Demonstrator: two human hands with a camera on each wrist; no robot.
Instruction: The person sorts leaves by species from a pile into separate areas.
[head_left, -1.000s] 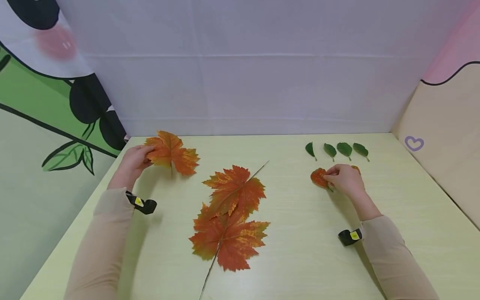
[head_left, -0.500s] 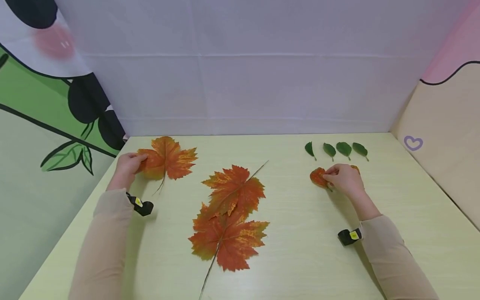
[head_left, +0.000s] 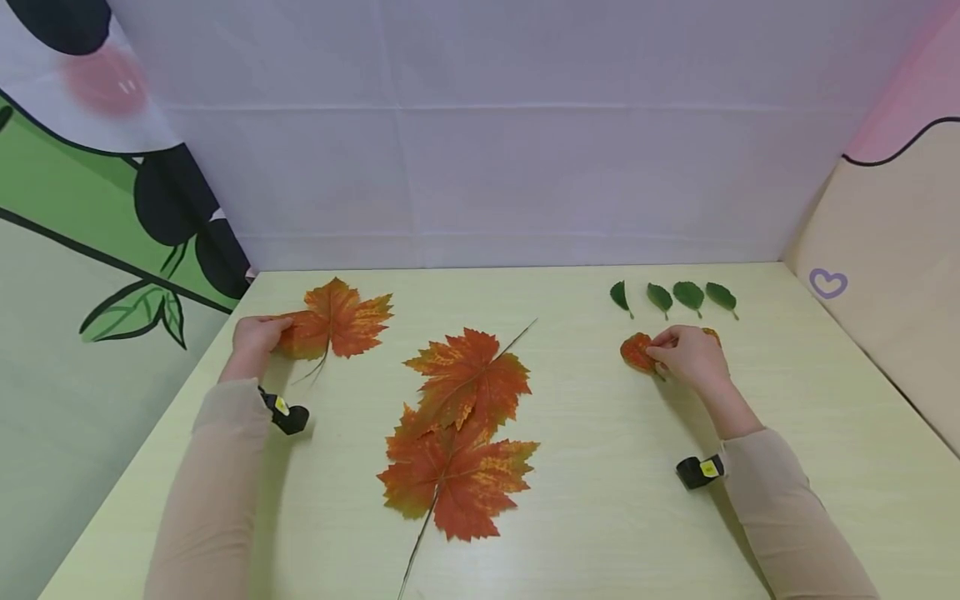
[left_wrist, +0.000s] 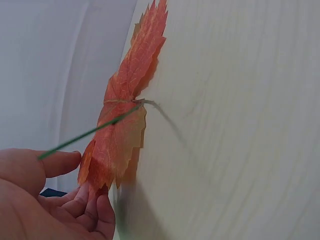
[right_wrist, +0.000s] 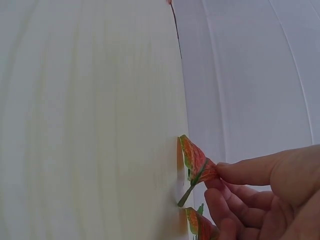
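Observation:
At the table's far left, my left hand (head_left: 258,335) grips the edge of an orange artificial maple leaf (head_left: 345,318). The left wrist view has thumb and fingers on either side of one lobe of that leaf (left_wrist: 117,125), and its stem stands out from the middle. On the right, my right hand (head_left: 693,358) pinches a small rounded orange leaf (head_left: 634,352) by its edge. Thumb and forefinger hold this leaf (right_wrist: 198,162) close to the tabletop in the right wrist view. Another small orange leaf (head_left: 712,336) is mostly hidden behind the right hand.
Two large orange maple leaves, an upper one (head_left: 472,375) and a lower one (head_left: 472,487), overlap mid-table, long stems sticking out. Several small green leaves (head_left: 688,294) lie in a row at the back right. A pale cloth wall (head_left: 510,183) rises behind the table (head_left: 585,500).
My left hand has moved slightly left and toward me with the maple leaf, which has come down to the table. The right hand and its small leaf have stayed in place.

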